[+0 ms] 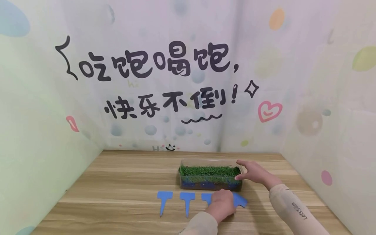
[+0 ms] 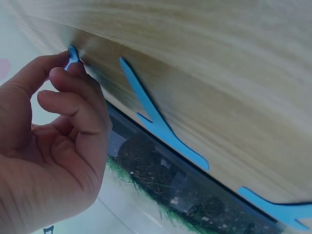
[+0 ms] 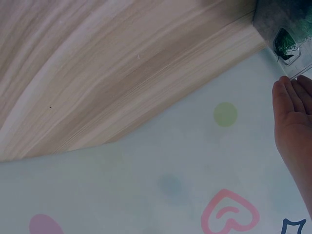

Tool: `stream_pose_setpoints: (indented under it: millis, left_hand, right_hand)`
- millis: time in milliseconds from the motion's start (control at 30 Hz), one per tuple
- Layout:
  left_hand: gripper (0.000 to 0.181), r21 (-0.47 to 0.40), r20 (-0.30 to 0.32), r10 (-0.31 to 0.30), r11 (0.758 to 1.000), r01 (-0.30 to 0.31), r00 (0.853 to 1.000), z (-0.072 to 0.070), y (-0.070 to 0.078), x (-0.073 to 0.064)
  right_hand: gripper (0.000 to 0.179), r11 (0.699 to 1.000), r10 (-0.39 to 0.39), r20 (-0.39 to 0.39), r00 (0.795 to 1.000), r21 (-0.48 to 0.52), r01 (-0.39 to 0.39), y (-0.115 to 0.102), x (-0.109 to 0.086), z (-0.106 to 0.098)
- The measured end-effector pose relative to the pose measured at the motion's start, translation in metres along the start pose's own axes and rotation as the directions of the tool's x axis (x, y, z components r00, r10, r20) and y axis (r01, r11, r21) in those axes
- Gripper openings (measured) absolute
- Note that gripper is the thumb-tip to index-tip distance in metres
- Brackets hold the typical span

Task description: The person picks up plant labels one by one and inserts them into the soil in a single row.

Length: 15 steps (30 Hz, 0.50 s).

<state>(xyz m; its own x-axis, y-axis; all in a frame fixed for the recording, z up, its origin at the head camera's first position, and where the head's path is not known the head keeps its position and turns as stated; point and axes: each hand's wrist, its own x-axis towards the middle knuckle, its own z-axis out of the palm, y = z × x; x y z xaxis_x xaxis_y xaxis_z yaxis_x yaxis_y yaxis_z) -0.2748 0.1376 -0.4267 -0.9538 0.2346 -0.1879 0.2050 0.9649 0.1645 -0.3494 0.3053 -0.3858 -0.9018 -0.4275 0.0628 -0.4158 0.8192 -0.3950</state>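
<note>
A clear plastic box (image 1: 194,186) with artificial-looking green grass (image 1: 210,171) over dark soil stands on the wooden table. My right hand (image 1: 255,172) holds its right end, thumb at the near side and fingers at the far side; in the right wrist view the fingertips (image 3: 285,85) meet the box's edge. In front of the box, my left hand (image 1: 222,204) pinches a blue T-shaped plant label (image 1: 240,200) between thumb and index finger, also in the left wrist view, where the label (image 2: 73,53) is mostly hidden. The left hand partly covers another blue label (image 1: 206,197).
Two more blue plant labels, a left one (image 1: 164,195) and a middle one (image 1: 187,196), lie in a row before the box, stems toward me. The wooden table (image 1: 117,182) meets a printed back wall (image 1: 164,137) and side walls.
</note>
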Motion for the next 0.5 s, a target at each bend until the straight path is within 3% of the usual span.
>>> stream_pose_setpoints:
  millis: [500]
  left_hand:
    - [0.030, -0.097, 0.023, 0.073, 0.993, -0.070, 0.997, 0.0013, -0.0093, -0.0021]
  right_hand:
    - [0.081, 1.000, 0.008, 0.013, 1.000, 0.026, -0.008, 0.0000, -0.0023, -0.0001]
